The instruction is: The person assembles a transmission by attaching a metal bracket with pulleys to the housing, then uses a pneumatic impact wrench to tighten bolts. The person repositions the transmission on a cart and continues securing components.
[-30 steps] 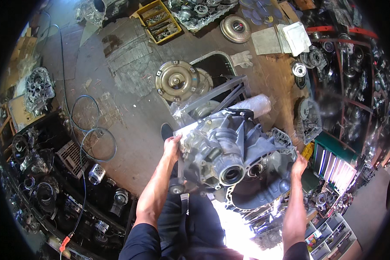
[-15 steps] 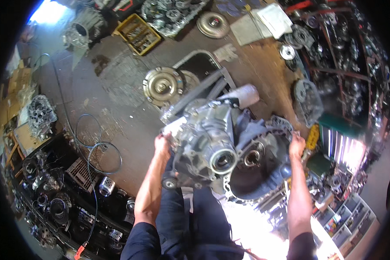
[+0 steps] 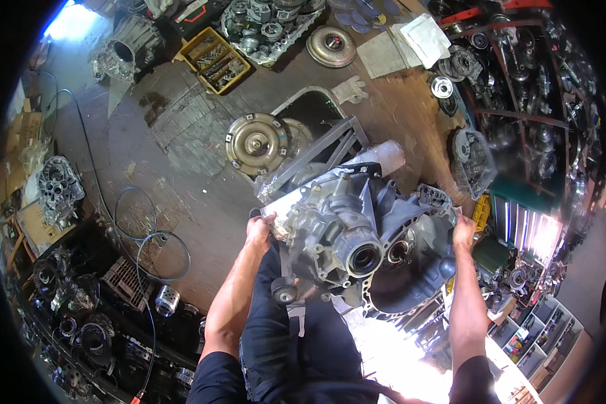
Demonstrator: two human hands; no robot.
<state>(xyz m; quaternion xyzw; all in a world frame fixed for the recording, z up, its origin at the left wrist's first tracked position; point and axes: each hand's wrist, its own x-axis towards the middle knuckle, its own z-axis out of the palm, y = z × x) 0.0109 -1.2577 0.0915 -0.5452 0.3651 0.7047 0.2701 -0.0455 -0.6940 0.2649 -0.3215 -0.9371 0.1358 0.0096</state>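
Fingers of the left hand (image 3: 259, 229) and right hand (image 3: 463, 231) are clamped on opposite ends of a heavy grey cast-metal gearbox housing (image 3: 360, 232), held between them above the oily workshop floor (image 3: 182, 155). Its long axis runs left to right; its round shaft opening is pointed up and near.

Torque converter (image 3: 256, 143) behind held gearbox (image 3: 357, 236)
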